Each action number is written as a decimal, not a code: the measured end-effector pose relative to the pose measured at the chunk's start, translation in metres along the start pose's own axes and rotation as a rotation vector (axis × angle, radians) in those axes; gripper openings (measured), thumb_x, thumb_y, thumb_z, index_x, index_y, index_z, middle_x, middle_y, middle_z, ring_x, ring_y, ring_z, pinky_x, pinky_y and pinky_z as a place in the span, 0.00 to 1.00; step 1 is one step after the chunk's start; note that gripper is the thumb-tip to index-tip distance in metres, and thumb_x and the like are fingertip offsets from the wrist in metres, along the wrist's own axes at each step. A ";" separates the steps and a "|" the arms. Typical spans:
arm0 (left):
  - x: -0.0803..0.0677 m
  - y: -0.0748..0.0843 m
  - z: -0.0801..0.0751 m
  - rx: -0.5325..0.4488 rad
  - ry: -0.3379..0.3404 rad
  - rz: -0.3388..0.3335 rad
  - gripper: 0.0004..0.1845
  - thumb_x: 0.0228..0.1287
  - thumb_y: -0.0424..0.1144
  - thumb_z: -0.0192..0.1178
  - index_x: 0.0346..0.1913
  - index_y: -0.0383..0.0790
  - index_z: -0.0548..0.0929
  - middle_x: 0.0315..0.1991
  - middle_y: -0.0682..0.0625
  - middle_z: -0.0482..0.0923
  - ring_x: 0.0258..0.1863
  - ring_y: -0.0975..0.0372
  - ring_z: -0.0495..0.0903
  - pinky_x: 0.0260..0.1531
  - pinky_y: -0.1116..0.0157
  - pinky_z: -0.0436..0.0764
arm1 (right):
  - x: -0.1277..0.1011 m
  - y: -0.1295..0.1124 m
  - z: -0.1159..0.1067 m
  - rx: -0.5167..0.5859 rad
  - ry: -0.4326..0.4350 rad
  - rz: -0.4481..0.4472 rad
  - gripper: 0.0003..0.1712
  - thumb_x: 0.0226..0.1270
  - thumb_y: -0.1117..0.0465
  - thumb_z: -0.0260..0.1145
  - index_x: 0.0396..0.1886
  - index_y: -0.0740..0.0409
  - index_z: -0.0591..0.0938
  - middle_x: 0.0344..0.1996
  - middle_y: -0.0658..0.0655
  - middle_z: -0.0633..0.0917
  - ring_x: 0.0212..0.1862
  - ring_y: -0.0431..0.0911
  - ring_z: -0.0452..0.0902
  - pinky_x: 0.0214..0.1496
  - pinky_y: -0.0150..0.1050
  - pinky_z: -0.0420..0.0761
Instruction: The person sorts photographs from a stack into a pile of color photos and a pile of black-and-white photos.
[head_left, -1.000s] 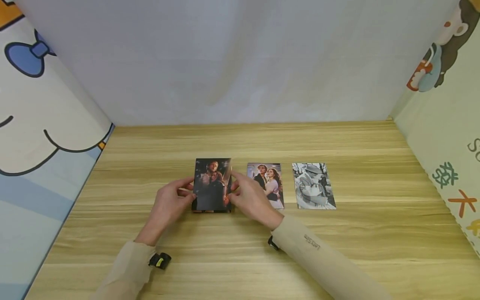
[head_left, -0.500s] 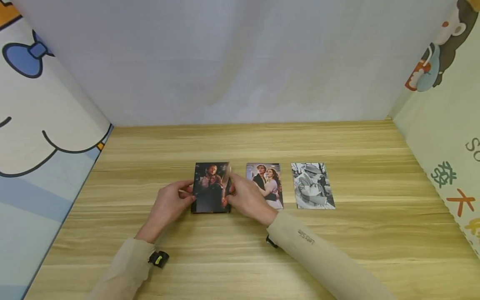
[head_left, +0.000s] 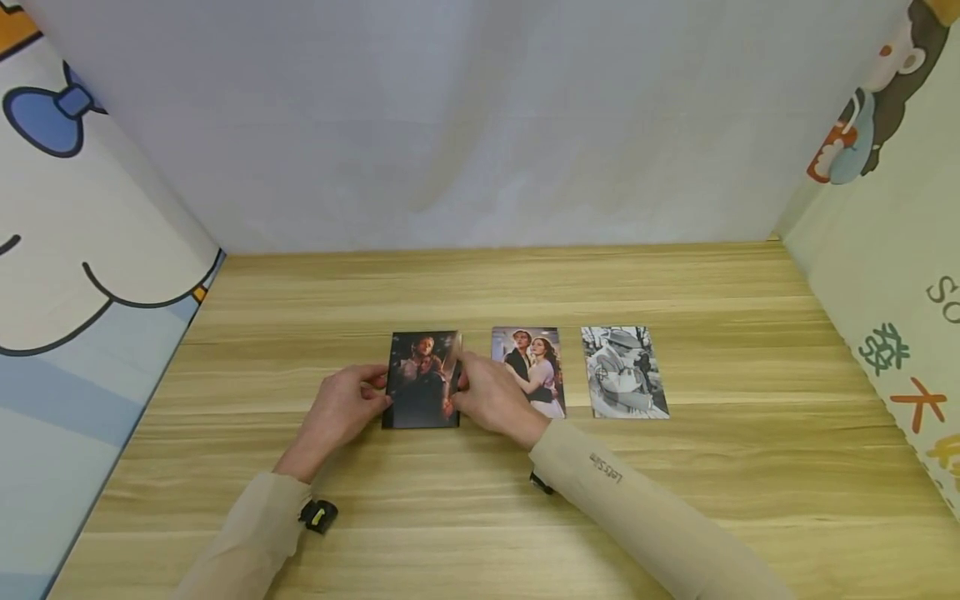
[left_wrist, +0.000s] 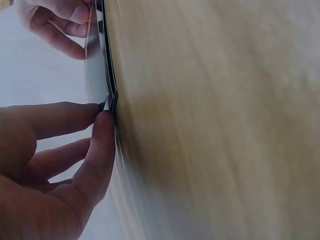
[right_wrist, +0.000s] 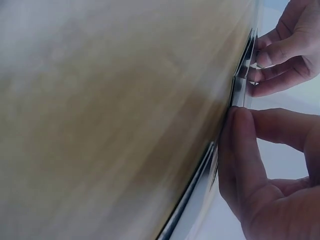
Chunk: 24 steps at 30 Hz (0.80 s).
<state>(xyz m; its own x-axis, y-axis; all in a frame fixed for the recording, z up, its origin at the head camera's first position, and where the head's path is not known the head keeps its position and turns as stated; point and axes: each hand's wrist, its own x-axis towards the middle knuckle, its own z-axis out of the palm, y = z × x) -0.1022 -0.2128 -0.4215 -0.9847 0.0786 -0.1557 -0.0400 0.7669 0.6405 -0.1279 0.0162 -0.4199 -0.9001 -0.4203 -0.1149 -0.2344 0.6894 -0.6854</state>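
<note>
A dark photo card point(head_left: 420, 392) showing two people lies between my hands, close over the table. My left hand point(head_left: 347, 410) pinches its left edge between thumb and fingers. On the opposite edge, the thumb and fingertips of my right hand point(head_left: 495, 400) hold the card. Seen edge-on in the left wrist view, thin layered card edges point(left_wrist: 106, 55) run between the two hands. To the right of the dark card is a colour photo card point(head_left: 546, 367) of a couple, partly hidden by my right hand. Farther right lies a black-and-white photo card point(head_left: 628, 375) with a figure in a hat.
The wood-grain table point(head_left: 480, 517) extends around the cards on all sides. A pale wall point(head_left: 480, 125) rises at its back edge. Printed panels with cartoon figures stand at the left point(head_left: 135, 225) and right point(head_left: 847, 250).
The dark card's far edge has come down toward me, and the strip of another picture along its near edge is now covered. Both hands keep their hold, shifting only slightly.
</note>
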 end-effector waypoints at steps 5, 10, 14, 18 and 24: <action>0.002 0.000 0.000 0.040 0.002 0.015 0.26 0.63 0.27 0.67 0.64 0.23 0.79 0.48 0.35 0.85 0.43 0.51 0.88 0.43 0.55 0.87 | 0.002 0.000 0.000 0.005 -0.023 0.018 0.35 0.61 0.71 0.71 0.70 0.62 0.76 0.30 0.51 0.80 0.29 0.44 0.74 0.27 0.35 0.72; 0.003 -0.001 0.000 0.064 0.004 0.038 0.25 0.62 0.28 0.68 0.62 0.24 0.80 0.47 0.35 0.86 0.43 0.50 0.88 0.43 0.54 0.87 | 0.004 0.001 -0.002 -0.029 -0.033 0.014 0.36 0.60 0.70 0.71 0.71 0.65 0.75 0.29 0.50 0.80 0.27 0.43 0.73 0.27 0.34 0.71; 0.004 -0.001 0.000 0.076 -0.006 0.038 0.24 0.63 0.28 0.68 0.62 0.24 0.81 0.49 0.35 0.86 0.43 0.50 0.88 0.44 0.53 0.87 | 0.004 0.002 -0.002 -0.035 -0.041 0.004 0.31 0.60 0.70 0.71 0.65 0.64 0.79 0.27 0.50 0.79 0.26 0.43 0.71 0.26 0.34 0.68; 0.005 0.000 0.000 0.093 -0.023 0.035 0.23 0.64 0.29 0.68 0.61 0.24 0.81 0.51 0.34 0.85 0.45 0.49 0.87 0.45 0.53 0.87 | 0.005 0.002 -0.002 -0.025 -0.050 -0.003 0.28 0.60 0.71 0.70 0.63 0.64 0.80 0.25 0.50 0.78 0.24 0.43 0.69 0.24 0.34 0.65; 0.004 0.002 0.000 0.092 -0.035 0.010 0.24 0.67 0.34 0.67 0.62 0.24 0.81 0.53 0.34 0.84 0.46 0.48 0.86 0.46 0.52 0.86 | 0.001 0.004 -0.005 -0.009 -0.038 -0.008 0.29 0.60 0.68 0.70 0.63 0.64 0.80 0.28 0.51 0.79 0.27 0.43 0.71 0.27 0.34 0.69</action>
<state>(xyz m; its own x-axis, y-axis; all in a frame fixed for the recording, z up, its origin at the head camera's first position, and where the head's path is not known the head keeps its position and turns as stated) -0.1061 -0.2110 -0.4208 -0.9784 0.1074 -0.1767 -0.0128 0.8213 0.5703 -0.1315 0.0210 -0.4194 -0.8837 -0.4476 -0.1367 -0.2447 0.6909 -0.6803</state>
